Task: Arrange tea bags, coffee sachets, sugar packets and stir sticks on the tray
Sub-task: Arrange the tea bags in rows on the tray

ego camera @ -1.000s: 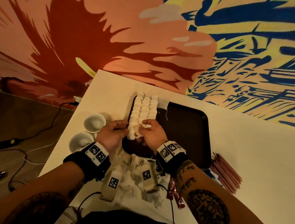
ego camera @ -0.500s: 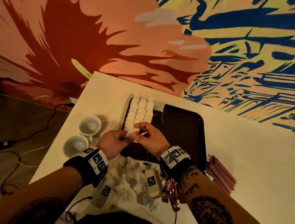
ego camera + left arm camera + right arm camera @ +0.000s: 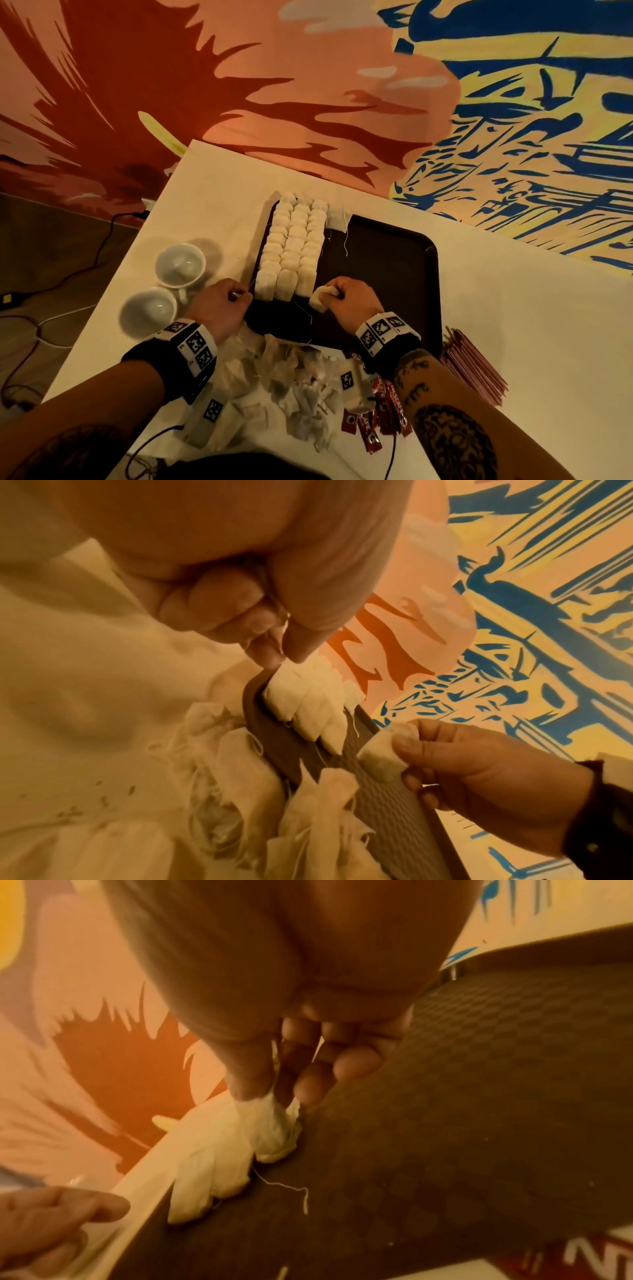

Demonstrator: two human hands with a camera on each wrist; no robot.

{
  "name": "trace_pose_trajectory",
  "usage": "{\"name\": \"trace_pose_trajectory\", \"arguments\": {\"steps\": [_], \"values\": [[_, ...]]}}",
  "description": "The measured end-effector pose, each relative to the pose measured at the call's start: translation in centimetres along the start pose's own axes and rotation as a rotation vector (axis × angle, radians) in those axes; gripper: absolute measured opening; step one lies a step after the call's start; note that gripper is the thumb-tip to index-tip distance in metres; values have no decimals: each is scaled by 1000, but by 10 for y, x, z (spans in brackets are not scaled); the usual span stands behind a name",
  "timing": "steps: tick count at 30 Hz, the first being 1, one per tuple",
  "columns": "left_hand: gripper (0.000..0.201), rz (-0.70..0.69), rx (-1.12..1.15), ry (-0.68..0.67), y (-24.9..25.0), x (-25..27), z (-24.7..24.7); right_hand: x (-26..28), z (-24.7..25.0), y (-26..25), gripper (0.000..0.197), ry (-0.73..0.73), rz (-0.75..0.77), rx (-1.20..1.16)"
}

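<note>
A dark tray (image 3: 394,274) lies on the white table, with three rows of tea bags (image 3: 294,246) along its left side. My right hand (image 3: 334,296) pinches one tea bag (image 3: 320,298) at the near end of the rows, low over the tray floor (image 3: 445,1123); the right wrist view shows thumb and fingers (image 3: 246,1085) gripping the bag's top (image 3: 274,1134). My left hand (image 3: 236,296) is at the tray's left edge with curled fingers. In the left wrist view its thumb and fingers (image 3: 281,647) pinch a thin thread.
A heap of loose tea bags (image 3: 298,387) lies before the tray, with red coffee sachets (image 3: 383,407) to its right. Red stir sticks (image 3: 472,370) lie fanned at the tray's right. Two white cups (image 3: 180,263) (image 3: 149,313) stand left of the tray.
My hands were together on one tea bag at the near end of the rows. They have drawn apart: the right took the bag rightward, the left went to the tray's left edge.
</note>
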State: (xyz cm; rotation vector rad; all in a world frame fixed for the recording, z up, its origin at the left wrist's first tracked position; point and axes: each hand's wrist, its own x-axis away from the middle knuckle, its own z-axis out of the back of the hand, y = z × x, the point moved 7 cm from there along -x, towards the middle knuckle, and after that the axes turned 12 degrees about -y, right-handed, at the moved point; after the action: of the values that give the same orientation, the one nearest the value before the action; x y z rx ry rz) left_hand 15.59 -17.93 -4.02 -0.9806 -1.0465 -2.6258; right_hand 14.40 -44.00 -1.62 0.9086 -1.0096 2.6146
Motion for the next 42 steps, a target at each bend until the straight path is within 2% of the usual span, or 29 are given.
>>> {"name": "trace_pose_trajectory", "arguments": {"steps": [3, 5, 9, 12, 17, 21, 26, 29, 31, 34, 37, 39, 42], "values": [[29, 36, -50, -33, -5, -3, -4, -11, -20, -2, 12, -197, 2, 207], [27, 51, -62, -51, -8, -7, -7, -19, -30, -7, 10, -243, 19, 309], [21, 50, -74, -84, -11, -14, -10, -34, -27, -16, 12, -156, 23, 258], [20, 58, -75, -92, -13, -15, -9, -45, -24, -19, 10, -148, -12, 244], [22, 34, -2, -40, -8, -14, -3, -55, -16, -22, 11, -114, -19, 260], [21, -51, 58, 12, 9, -13, 2, -57, -14, -22, 11, -111, -20, 246], [25, -192, 308, 56, 32, -13, 6, -58, -10, -22, 15, -67, -21, 207], [36, -249, 572, -29, 49, -9, 8, -51, -4, -25, 31, 8, 6, 84], [31, -261, 830, -105, 65, -2, 12, -43, 4, -35, 33, 77, 77, 5], [27, -251, 1194, -186, 82, 5, 17, -31, 16, -59, 17, 176, 234, -96], [27, -257, 1403, -266, 91, 6, 21, -14, 24, -84, 12, 224, 386, -205], [29, -260, 1446, -292, 96, 8, 22, 4, 28, -102, 13, 190, 498, -257], [30, -228, 1465, -315, 102, 13, 18, 22, 16, -126, 34, 21, 626, -226]]}}
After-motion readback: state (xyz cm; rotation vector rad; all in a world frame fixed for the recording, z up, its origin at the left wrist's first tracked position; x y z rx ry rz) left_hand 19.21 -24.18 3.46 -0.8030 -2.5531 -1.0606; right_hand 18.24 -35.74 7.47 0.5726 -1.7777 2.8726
